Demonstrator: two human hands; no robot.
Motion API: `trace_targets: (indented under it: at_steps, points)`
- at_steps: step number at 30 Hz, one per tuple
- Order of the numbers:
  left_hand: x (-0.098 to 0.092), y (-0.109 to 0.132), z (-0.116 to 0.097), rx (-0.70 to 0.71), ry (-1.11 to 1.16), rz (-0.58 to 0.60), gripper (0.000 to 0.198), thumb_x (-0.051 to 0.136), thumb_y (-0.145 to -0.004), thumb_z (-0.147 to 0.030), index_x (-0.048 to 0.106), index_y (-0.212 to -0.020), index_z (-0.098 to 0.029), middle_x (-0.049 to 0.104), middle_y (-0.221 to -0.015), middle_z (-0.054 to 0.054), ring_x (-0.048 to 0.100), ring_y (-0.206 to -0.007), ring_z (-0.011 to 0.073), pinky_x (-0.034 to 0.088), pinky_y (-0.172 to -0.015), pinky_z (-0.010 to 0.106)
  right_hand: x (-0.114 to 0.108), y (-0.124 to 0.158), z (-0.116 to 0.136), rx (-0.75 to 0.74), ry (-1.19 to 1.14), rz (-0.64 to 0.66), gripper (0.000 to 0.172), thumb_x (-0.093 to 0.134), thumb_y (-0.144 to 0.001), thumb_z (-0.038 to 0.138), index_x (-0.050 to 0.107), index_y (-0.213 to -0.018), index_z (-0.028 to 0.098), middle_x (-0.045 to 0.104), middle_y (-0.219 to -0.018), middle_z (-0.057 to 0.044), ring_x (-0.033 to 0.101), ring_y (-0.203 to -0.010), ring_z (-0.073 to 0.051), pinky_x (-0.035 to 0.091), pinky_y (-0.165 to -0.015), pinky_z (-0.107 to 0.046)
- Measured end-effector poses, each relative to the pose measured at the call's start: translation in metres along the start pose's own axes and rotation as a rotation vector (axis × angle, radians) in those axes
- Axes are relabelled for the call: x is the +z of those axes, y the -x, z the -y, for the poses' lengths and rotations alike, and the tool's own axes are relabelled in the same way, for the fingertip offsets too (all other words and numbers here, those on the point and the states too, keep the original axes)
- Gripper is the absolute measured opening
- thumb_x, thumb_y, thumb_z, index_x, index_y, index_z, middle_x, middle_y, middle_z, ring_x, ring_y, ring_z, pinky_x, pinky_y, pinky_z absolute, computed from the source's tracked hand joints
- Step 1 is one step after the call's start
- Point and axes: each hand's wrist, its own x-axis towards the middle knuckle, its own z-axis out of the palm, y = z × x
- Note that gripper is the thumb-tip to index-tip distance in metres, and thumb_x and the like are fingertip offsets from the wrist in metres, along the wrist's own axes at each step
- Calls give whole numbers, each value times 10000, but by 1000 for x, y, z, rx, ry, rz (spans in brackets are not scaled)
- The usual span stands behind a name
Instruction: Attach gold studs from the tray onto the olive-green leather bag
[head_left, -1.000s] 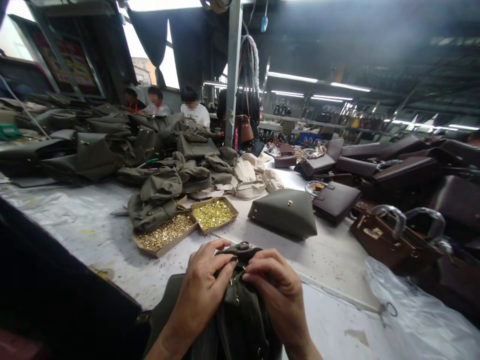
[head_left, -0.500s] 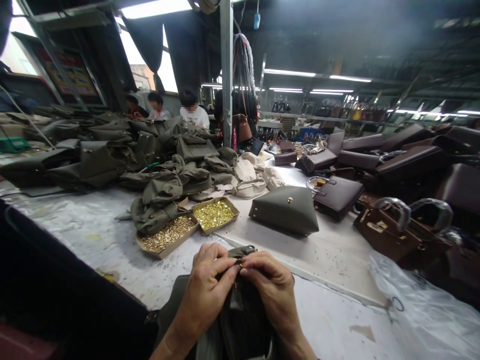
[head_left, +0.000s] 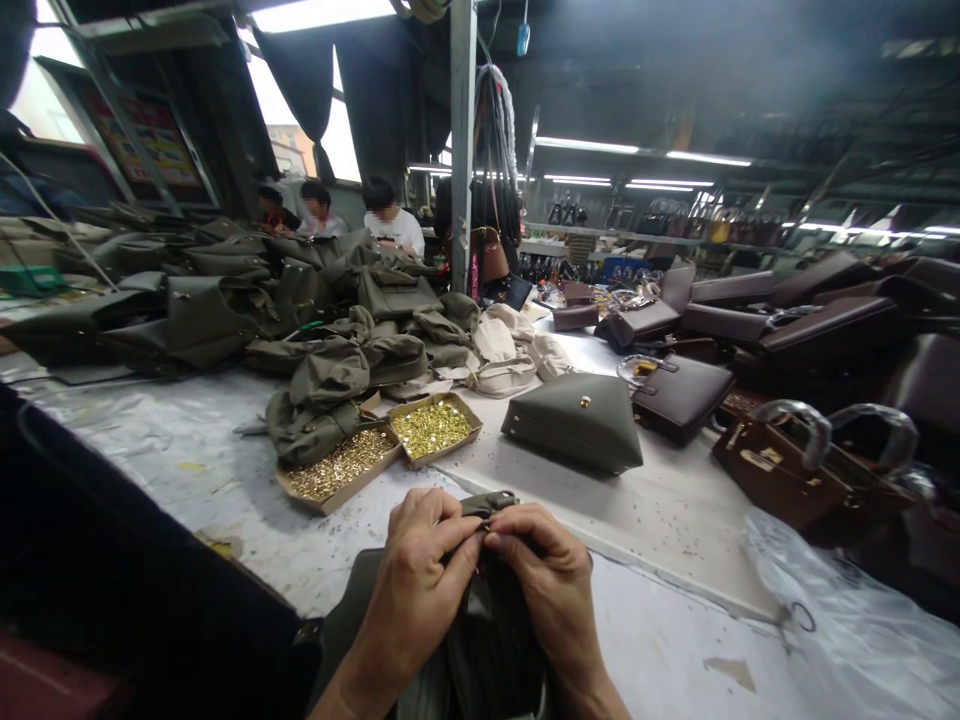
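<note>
A dark olive bag (head_left: 491, 625) lies close in front of me, its lower part running out of the picture. My left hand (head_left: 427, 560) pinches the upper edge of this bag between thumb and forefinger. Right beside it, my right hand (head_left: 544, 565) pinches the same spot from the other side. A tiny yellow, metal-looking piece shows between the fingertips; its exact kind is too small to tell. Beyond my hands stand two open cardboard trays, one of copper-gold small metal parts (head_left: 341, 465), the other of brighter yellow small metal parts (head_left: 433, 428).
A finished-looking olive bag (head_left: 574, 425) lies on its side on the white table (head_left: 652, 640). Olive bag pieces (head_left: 300, 300) are heaped at the left, brown handbags (head_left: 795, 470) at the right. Clear plastic film (head_left: 862, 600) covers the right front. Several people sit at the back.
Both hands keep their pinch on the bag's edge, with only a slight shift of the fingers. The whole view has moved a little, so things sit slightly further right.
</note>
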Motion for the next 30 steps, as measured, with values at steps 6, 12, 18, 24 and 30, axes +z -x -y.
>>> trace_targets:
  at_steps: [6,12,18,24,30]
  points:
    - [2,1,-2,95,-37,-93,162,571,-933,-106,701,-875,-184,575,-821,30,498,-867,207,390,-777,358,1,3,2,-78,108,8,75,730,-879,172,737,-830,228,711,-849,-8,653,-798,-168,520,-740,-251]
    - [2,5,-3,154,-119,-156,166,559,-941,-95,696,-893,-176,590,-813,34,503,-853,208,386,-794,378,4,5,5,-160,169,-1,169,704,-873,79,716,-858,247,700,-854,21,646,-805,-146,507,-761,-226]
    - [1,4,-3,226,-122,-192,190,540,-942,-61,701,-923,-161,594,-798,39,492,-838,205,388,-790,375,6,7,3,-120,181,-2,151,696,-878,89,705,-846,237,685,-832,22,624,-776,-146,494,-736,-227]
    - [2,4,2,205,-12,-121,165,560,-930,-62,688,-923,-165,580,-807,32,492,-867,205,393,-802,365,8,6,0,-136,194,-23,132,695,-872,103,710,-834,228,688,-818,9,633,-772,-162,493,-709,-239]
    - [0,6,7,184,88,19,166,557,-938,-76,669,-875,-181,579,-830,36,497,-907,213,405,-805,363,5,5,-1,-43,158,-38,157,778,-823,147,687,-915,235,661,-836,32,606,-758,-141,489,-707,-220]
